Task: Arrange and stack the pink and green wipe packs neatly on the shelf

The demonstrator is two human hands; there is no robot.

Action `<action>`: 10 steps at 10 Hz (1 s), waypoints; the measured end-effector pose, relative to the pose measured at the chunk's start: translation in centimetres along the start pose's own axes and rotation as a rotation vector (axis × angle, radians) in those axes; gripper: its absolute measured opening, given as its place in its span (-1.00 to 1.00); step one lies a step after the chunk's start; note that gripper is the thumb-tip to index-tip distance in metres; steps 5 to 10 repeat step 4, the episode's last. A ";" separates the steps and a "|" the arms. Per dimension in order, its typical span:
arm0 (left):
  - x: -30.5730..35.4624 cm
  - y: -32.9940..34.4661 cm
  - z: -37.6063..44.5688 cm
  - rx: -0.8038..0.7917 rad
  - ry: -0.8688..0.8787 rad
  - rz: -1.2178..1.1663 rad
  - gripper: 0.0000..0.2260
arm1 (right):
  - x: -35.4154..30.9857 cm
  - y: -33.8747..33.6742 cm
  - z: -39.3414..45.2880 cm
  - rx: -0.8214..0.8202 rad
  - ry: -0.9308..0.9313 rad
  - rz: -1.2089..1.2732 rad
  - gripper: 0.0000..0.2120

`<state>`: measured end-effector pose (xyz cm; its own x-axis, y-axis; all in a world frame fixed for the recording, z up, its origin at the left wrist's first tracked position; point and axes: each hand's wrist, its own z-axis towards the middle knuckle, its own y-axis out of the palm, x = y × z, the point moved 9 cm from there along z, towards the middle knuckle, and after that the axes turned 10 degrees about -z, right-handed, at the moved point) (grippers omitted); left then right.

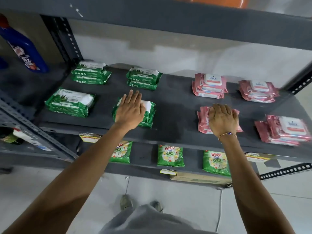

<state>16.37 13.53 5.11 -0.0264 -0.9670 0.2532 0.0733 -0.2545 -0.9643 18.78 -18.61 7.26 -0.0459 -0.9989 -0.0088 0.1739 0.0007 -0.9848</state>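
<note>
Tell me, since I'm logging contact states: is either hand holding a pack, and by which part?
Neither grips. The left hand lies flat on the front green stack; the right hand presses atop the front pink stack.

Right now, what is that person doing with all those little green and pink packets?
A person is tidying wipe packs on a grey shelf. The left hand lies flat on a front stack of green packs, and the right hand presses on a front stack of pink packs. Three other green stacks sit to the left and behind, and three other pink stacks to the right and behind. Green detergent bags sit on the shelf below.
</note>
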 end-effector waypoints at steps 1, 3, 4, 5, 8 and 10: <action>0.2 0.1 -0.3 -0.018 0.002 0.020 -0.41 | 0.1 0.1 -0.4 0.009 -0.013 -0.004 -0.45; 0.3 -1.0 -0.3 -0.077 -0.002 -0.011 -0.48 | 0.0 -0.7 0.6 -0.132 -0.025 0.060 -0.54; 3.8 -3.3 -1.8 0.161 0.171 -0.059 -0.48 | 1.0 -3.2 -1.6 0.130 0.028 0.140 -0.57; 3.8 -3.3 -1.8 0.161 0.171 -0.059 -0.48 | 1.0 -3.2 -1.6 0.130 0.028 0.140 -0.57; 3.8 -3.3 -1.8 0.161 0.171 -0.059 -0.48 | 1.0 -3.2 -1.6 0.130 0.028 0.140 -0.57; 3.8 -3.3 -1.8 0.161 0.171 -0.059 -0.48 | 1.0 -3.2 -1.6 0.130 0.028 0.140 -0.57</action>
